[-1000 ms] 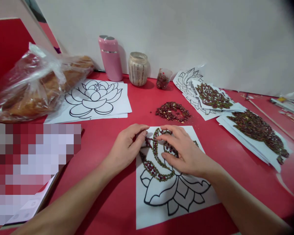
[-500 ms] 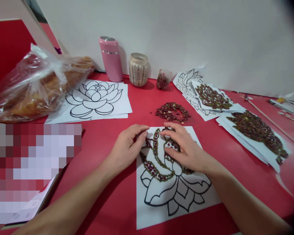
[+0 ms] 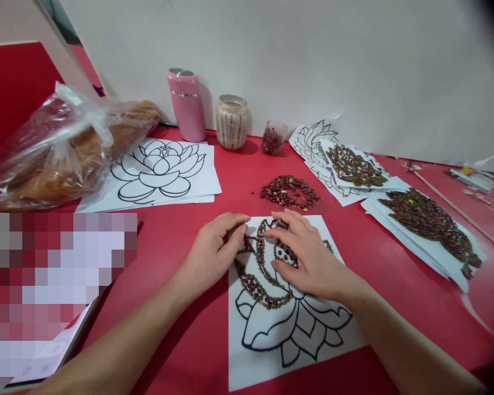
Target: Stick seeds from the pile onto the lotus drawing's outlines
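A sheet of white paper (image 3: 263,367) with a black-outlined lotus lies before me. Dark red and green beans follow the lines of its upper petals, and the lower petals (image 3: 308,323) are bare outline. My left hand (image 3: 216,247) rests at the sheet's upper left edge, thumb and fingers curved with a small gap between them. Over the upper right of the drawing, my right hand (image 3: 308,255) is spread, its fingertips at the bean rows (image 3: 263,258). It covers part of the design, and no bean shows between its fingers. Beyond the sheet sits a loose pile of dark red beans (image 3: 288,192).
Lotus printouts (image 3: 164,175) lie left, beside a plastic bag (image 3: 74,142) with brown contents. A pink flask (image 3: 187,107), a jar (image 3: 231,123) and a small cup of beans (image 3: 274,138) stand by the white panel. Bean-covered sheets (image 3: 428,230) lie right.
My right hand has shifted slightly left across the bean-covered petals, uncovering beans at the sheet's right. My left hand stays at the sheet's left edge. The whole view has tilted slightly.
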Motion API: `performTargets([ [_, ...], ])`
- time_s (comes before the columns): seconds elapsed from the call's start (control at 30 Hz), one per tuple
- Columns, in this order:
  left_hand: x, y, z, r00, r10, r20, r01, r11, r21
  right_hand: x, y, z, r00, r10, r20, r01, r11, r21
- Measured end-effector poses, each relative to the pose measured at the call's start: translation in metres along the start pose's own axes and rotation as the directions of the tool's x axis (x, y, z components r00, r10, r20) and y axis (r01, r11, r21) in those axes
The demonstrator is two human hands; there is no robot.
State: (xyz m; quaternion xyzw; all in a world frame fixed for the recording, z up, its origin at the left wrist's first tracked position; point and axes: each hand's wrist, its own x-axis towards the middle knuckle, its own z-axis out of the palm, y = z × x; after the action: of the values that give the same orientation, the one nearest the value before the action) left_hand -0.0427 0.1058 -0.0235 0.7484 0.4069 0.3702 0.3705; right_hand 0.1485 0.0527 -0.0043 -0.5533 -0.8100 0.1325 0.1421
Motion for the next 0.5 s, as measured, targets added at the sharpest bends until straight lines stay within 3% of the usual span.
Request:
performTargets([
  [0.3, 0.001, 0.000, 0.000, 1.000, 0.003, 0.007, -0.003, 1.000, -0.013, 0.000, -0.001, 0.000, 1.000, 0.010, 0.007, -0.010, 1.000, 0.010],
  [0.5, 0.000, -0.004, 0.001, 0.999, -0.029, 0.032, 0.029, 0.999, -0.017, 0.001, 0.016, -0.015, 0.980, 0.026, -0.197, 0.004, 0.989, 0.147],
])
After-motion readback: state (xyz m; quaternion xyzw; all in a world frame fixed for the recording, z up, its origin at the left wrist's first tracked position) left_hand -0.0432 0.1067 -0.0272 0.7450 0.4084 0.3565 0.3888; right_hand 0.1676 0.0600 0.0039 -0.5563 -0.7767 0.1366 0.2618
